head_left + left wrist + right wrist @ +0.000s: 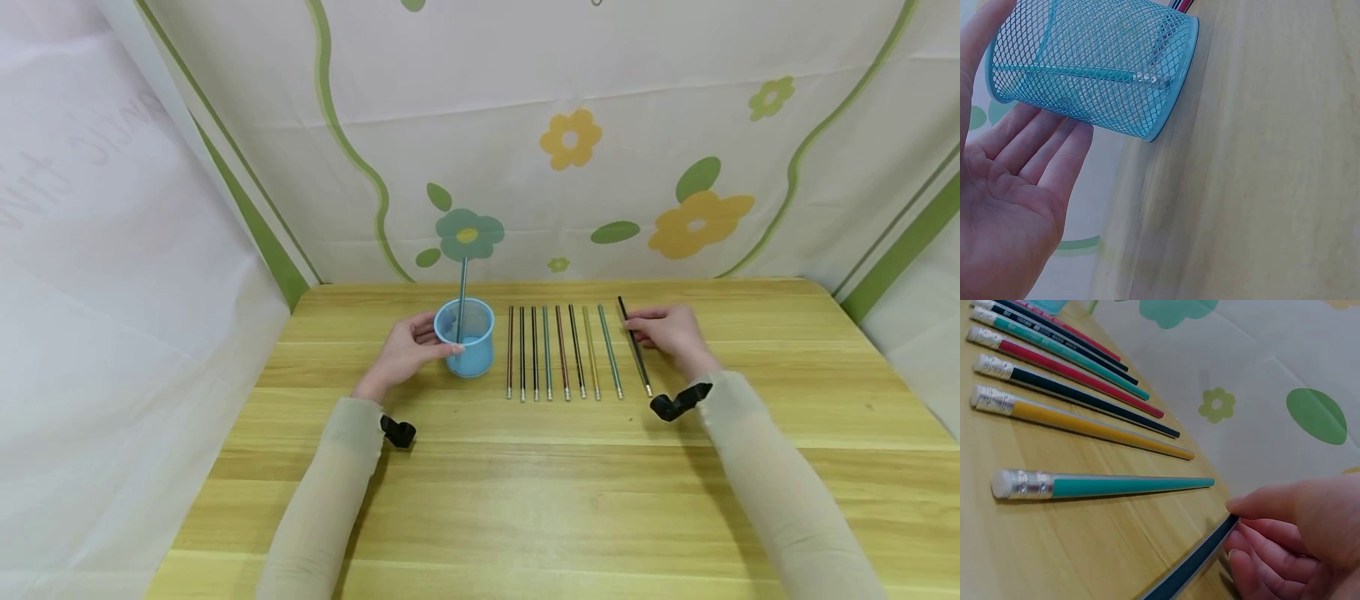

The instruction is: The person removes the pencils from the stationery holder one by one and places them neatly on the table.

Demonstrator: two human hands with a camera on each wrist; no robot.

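A light blue mesh pencil cup (477, 362) stands upright on the table, and my left hand (405, 353) holds its left side, thumb in front and fingers on the far side. Inside leans one teal pencil (463, 287), eraser end down, seen through the mesh (1104, 74) in the left wrist view. At the right, my right hand (671, 335) pinches a black pencil (638, 356) between thumb and fingers near its upper end; its eraser end points toward me. Left of it, a teal pencil (1129, 485) lies nearest that hand, beside a yellow pencil (1097, 429).
Several red, black, teal and yellow pencils lie in a near-parallel row between cup and right hand, including a red pencil (511, 350) beside the cup. A flower-printed cloth (525, 200) hangs behind the wooden table (525, 500). Black wrist cameras sit on both sleeves.
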